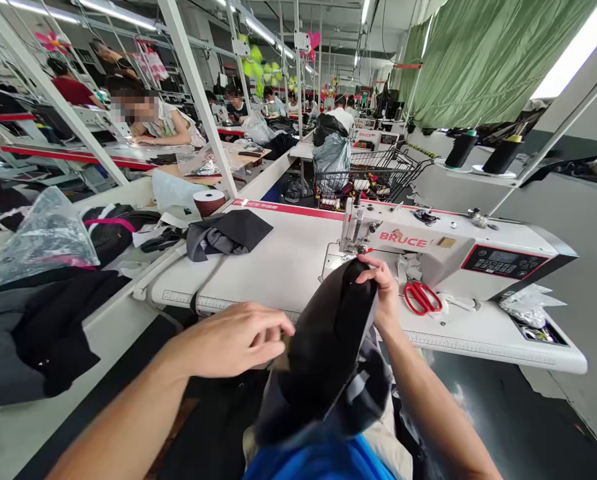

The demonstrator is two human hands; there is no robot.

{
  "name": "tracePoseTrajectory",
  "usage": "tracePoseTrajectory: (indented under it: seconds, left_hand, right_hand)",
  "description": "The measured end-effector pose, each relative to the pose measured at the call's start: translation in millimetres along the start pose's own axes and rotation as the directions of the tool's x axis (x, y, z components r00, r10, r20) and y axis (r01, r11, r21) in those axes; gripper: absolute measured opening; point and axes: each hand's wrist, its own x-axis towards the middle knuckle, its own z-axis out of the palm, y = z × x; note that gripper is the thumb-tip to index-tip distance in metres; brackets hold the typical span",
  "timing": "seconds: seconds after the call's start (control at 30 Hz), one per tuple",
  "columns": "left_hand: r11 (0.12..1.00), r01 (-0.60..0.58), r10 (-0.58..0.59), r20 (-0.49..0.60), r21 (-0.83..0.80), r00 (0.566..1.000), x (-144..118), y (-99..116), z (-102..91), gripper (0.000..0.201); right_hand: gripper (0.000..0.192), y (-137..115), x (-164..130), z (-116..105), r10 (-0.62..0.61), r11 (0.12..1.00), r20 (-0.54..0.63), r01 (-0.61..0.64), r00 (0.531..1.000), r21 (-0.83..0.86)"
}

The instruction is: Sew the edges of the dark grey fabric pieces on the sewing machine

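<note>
Blue clothing sits nearest, on the wearer's side of the sewing machine. Dark fabric stretches lengthwise toward the machine. Left hand, farther from the machine, curls loosely by the fabric's left edge, contact unclear; right hand, nearer, pinches its machine-end tip. Red scissors lie before the machine.
</note>
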Motion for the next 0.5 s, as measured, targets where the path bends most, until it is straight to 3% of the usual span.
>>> tracePoseTrajectory:
  seconds: [0.03, 0.1, 0.17, 0.23, 0.3, 0.4, 0.5]
  left_hand:
    - [0.999, 0.019, -0.021, -0.059, -0.041, 0.998, 10.8, -2.1, 13.4, 0.026]
    - [0.991, 0.056, -0.09, -0.283, -0.126, 0.955, 31.9, -8.4, 37.2, 0.042]
    - [0.979, 0.021, -0.096, -0.374, -0.2, 0.923, 51.6, -12.4, 56.4, 0.061]
    - [0.952, -0.043, -0.067, -0.346, -0.302, 0.936, 69.2, -11.7, 71.2, 0.073]
    - [0.903, -0.071, -0.06, -0.29, -0.423, 0.955, 83.7, -8.6, 81.3, 0.069]
    - [0.822, 0.001, -0.122, -0.174, -0.569, 0.977, 97.8, -8.9, 87.6, 0.042]
    - [0.727, 0.09, -0.232, -0.12, -0.681, 0.965, 103.2, -18.4, 85.0, 0.023]
  right_hand:
    - [0.006, -2.1, -1.2, 6.0, 0.031, 0.996, 0.074, -0.037, 0.997, 0.075]
    - [0.01, -6.7, -5.4, 14.5, 0.071, 0.976, 0.217, -0.113, 0.974, 0.186]
    - [0.015, -9.6, -9.5, 17.9, 0.09, 0.946, 0.299, -0.176, 0.95, 0.272]
    - [0.016, -9.9, -11.0, 16.9, 0.099, 0.914, 0.325, -0.215, 0.94, 0.344]
    - [0.017, -7.8, -9.4, 12.9, 0.106, 0.88, 0.346, -0.25, 0.932, 0.404]
    - [0.02, -0.1, -3.7, 4.7, 0.13, 0.826, 0.377, -0.31, 0.917, 0.47]
    - [0.019, 11.2, 0.0, -4.0, 0.235, 0.816, 0.372, -0.391, 0.898, 0.426]
